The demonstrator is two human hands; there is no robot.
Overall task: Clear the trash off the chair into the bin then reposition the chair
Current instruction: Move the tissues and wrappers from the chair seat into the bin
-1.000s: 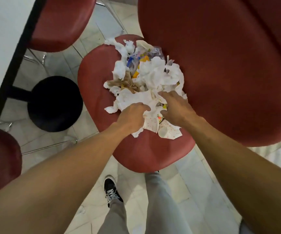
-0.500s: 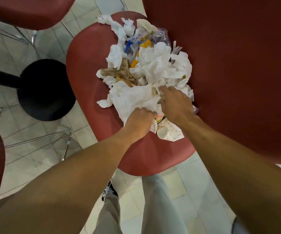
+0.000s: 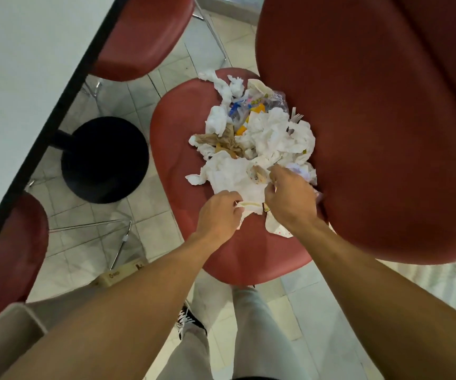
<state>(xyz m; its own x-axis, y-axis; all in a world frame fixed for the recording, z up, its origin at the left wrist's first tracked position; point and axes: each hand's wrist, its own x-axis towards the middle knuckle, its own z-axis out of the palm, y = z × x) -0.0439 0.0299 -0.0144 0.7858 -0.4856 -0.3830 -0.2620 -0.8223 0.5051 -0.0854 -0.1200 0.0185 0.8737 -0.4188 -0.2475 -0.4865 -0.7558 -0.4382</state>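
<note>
Your left hand [image 3: 219,215] and right hand [image 3: 290,200] pinch the near edge of the loose heap of crumpled white napkins and wrappers [image 3: 254,144] on the red padded chair seat [image 3: 183,149]. It looks light and floppy, so scoop from underneath.

Person seen from above: both forearms bare, the left hand [image 3: 218,215] and right hand [image 3: 290,198] without gloves or rings. Light grey trousers [image 3: 259,333] cover the legs; one black sneaker [image 3: 190,323] (white laces) shows.
</note>
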